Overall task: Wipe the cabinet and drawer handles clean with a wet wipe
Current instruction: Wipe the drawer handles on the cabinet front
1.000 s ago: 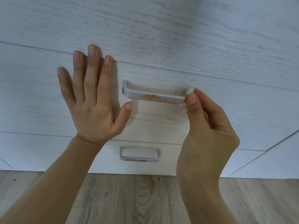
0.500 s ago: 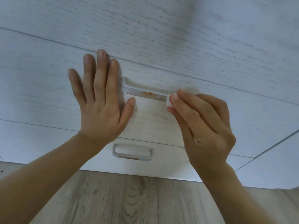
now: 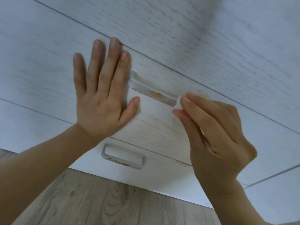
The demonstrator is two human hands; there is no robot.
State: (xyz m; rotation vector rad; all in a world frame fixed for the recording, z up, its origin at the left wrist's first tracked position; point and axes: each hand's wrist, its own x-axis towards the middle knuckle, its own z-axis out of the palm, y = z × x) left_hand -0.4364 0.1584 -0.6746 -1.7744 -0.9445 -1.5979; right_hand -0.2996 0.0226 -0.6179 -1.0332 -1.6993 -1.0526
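Right hand [image 3: 215, 135] pinches a wet wipe [image 3: 177, 105] on the upper drawer handle [image 3: 151, 90], still orange-stained; left hand [image 3: 100, 98] flat, fingers straight; lower handle [image 3: 123, 159] also dirty.

White wood-grain drawer front [image 3: 162, 127]: carries a pale bar handle [image 3: 138, 85] smeared orange along its middle. A left hand [image 3: 100, 98] lies flat on the panel just beside it. Lower drawer front [image 3: 162, 181]: second handle [image 3: 123, 159], orange-stained. Grey wood floor [image 3: 97, 200] below.
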